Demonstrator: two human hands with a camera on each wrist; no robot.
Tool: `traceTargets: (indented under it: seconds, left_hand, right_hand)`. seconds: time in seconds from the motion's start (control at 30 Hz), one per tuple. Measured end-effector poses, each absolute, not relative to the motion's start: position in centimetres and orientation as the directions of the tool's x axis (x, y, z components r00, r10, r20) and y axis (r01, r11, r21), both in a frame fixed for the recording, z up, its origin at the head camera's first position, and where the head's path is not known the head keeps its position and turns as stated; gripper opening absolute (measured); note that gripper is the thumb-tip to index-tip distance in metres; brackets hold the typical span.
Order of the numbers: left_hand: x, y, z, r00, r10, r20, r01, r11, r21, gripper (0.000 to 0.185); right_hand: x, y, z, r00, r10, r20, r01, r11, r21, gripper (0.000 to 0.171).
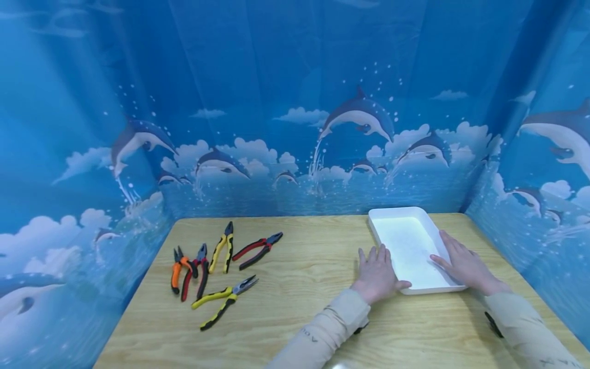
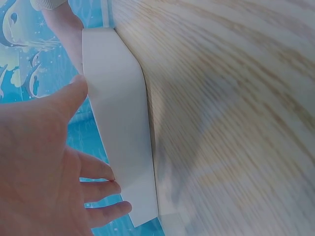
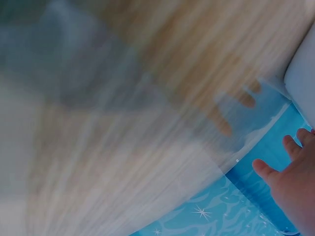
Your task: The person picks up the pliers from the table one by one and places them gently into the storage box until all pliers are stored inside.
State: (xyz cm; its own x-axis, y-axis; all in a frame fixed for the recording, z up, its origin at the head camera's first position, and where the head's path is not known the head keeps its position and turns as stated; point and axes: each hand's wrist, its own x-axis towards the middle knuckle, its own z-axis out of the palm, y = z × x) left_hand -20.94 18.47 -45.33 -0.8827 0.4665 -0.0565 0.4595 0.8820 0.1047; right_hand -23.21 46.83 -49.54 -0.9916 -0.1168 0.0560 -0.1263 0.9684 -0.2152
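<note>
A white rectangular tray [image 1: 405, 246] lies on the right part of the table. Against its left wall rest the straight fingers of my left hand [image 1: 375, 274], with the thumb by the near left corner. The left wrist view shows that hand's fingertips touching the tray's outer wall [image 2: 120, 123]. On the other side my right hand [image 1: 467, 266] lies along the right rim, thumb reaching over the tray and fingers stretched out along the outside. In the right wrist view, the right hand [image 3: 295, 182] has extended fingers close by the tray's wall [image 3: 302, 78].
Several pliers lie on the left of the wooden table [image 1: 304, 328]: orange pliers [image 1: 176, 277], red-black pliers [image 1: 204, 279], another red-black pair [image 1: 251, 261], upright yellow-black pliers [image 1: 216, 256] and yellow-black long-nose pliers [image 1: 226, 310]. A dolphin-printed curtain [image 1: 286, 66] surrounds the table's back and sides.
</note>
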Motion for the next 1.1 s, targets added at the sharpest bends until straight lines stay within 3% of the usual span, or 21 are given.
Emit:
traceTargets:
  seconds: [1.1]
  left_hand:
    - [-21.1, 17.3, -45.5, -0.877, 0.479, -0.045, 0.474, 0.876, 0.090, 0.096]
  right_hand:
    - [-23.5, 45.9, -50.0, -0.987, -0.136, 0.090, -0.152, 0.968, -0.199, 0.088]
